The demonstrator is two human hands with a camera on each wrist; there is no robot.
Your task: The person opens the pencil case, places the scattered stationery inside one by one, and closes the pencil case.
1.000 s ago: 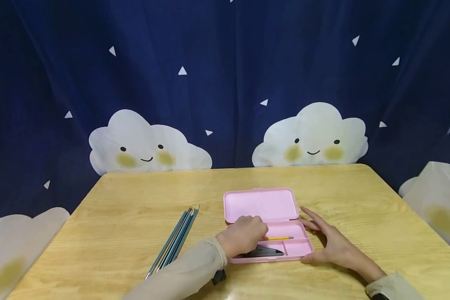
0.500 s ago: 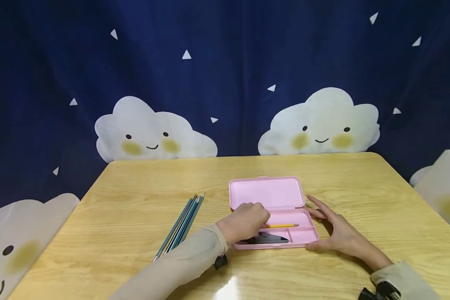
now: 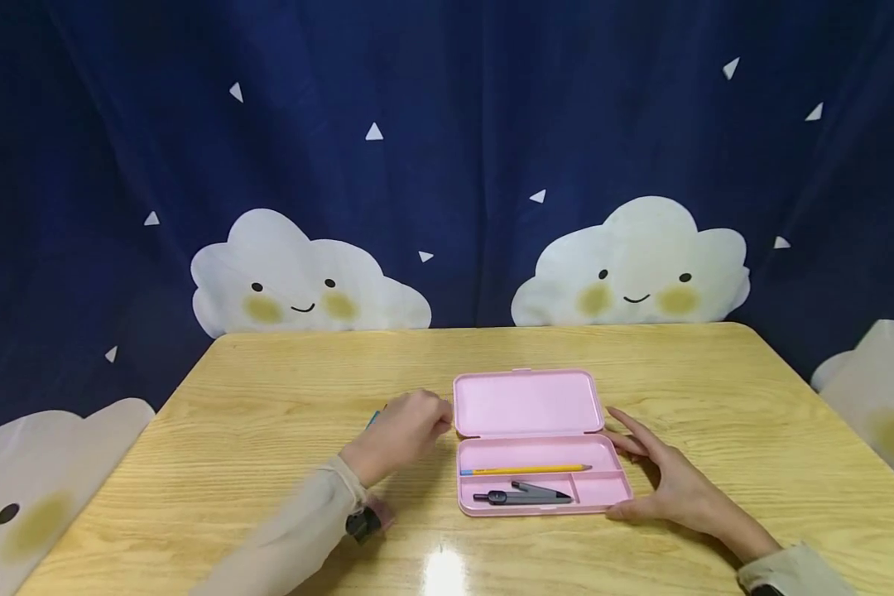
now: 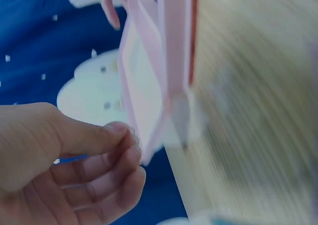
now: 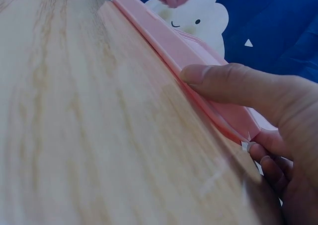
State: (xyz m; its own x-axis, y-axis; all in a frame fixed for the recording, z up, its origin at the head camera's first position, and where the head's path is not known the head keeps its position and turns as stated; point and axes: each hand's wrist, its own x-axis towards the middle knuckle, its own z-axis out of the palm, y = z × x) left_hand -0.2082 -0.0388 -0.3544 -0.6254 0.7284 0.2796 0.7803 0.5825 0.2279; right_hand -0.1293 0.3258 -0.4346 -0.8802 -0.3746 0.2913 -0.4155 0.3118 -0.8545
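Note:
A pink pencil case (image 3: 536, 453) lies with its lid folded back on the table. In its long compartment is a yellow pencil (image 3: 525, 469), and a grey compass (image 3: 525, 495) lies in the near left compartment. My left hand (image 3: 402, 430) hovers left of the case, fingers loosely curled and thumb near the index tip; nothing shows between them in the left wrist view. My right hand (image 3: 670, 484) grips the case's right end, thumb at the near edge and fingers round the far side, as the right wrist view shows. Teal pencils (image 3: 374, 419) are mostly hidden behind my left hand and forearm.
The wooden table (image 3: 328, 364) carries the case and pencils. Behind it hangs a dark blue curtain (image 3: 462, 165) with smiling clouds and white triangles. The small near right compartment (image 3: 599, 490) of the case holds nothing visible.
My left hand has left the pencil case and moved left, now covering most of the teal pencils. The yellow pencil and compass show fully. My right hand stays on the case.

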